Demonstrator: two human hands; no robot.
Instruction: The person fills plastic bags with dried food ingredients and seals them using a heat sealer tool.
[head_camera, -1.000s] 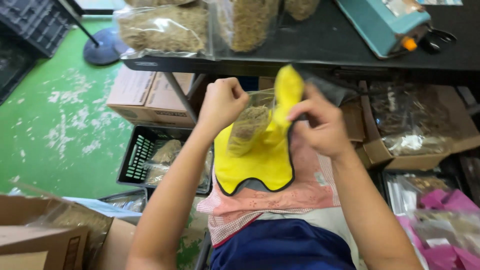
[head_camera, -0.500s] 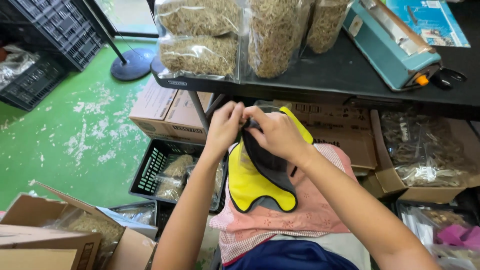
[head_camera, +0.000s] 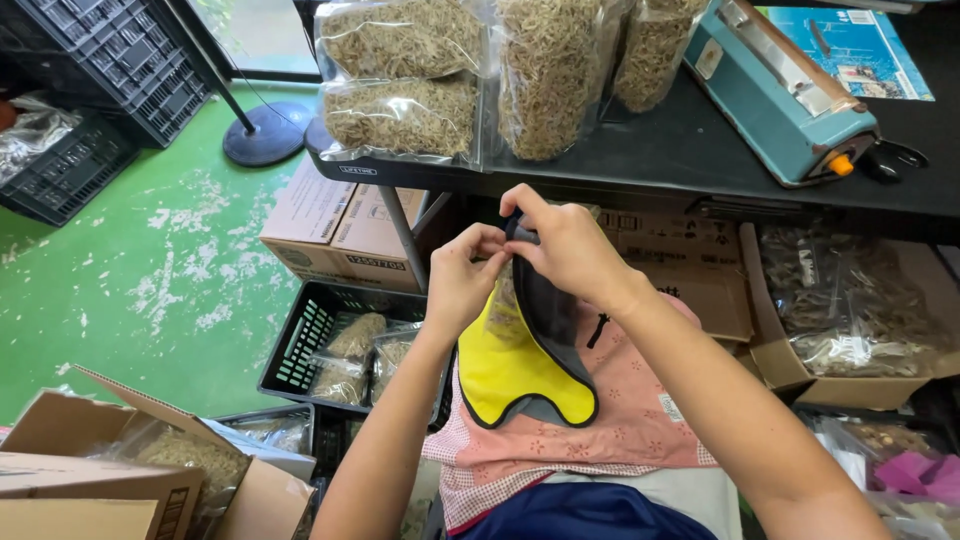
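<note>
My left hand (head_camera: 462, 278) and my right hand (head_camera: 563, 245) meet at the top of a small clear bag of dried plant matter (head_camera: 508, 322), pinching its upper edge in front of the table edge. The bag is mostly hidden behind a yellow cloth piece with dark grey lining (head_camera: 520, 375) that hangs from under my right hand over a pink patterned apron (head_camera: 640, 420) on my lap. Fingers of both hands are closed on the bag's top.
A black table (head_camera: 680, 150) holds filled clear bags of dried herbs (head_camera: 405, 80) and a teal heat sealer (head_camera: 785, 90). Cardboard boxes (head_camera: 335, 225) sit under it, a black crate (head_camera: 320, 350) with small bags at left, open boxes (head_camera: 850, 330) at right, green floor (head_camera: 130, 270).
The view has tilted up toward the table. The yellow piece has swung down from upright to hanging. Both hands have come close together on the bag's top.
</note>
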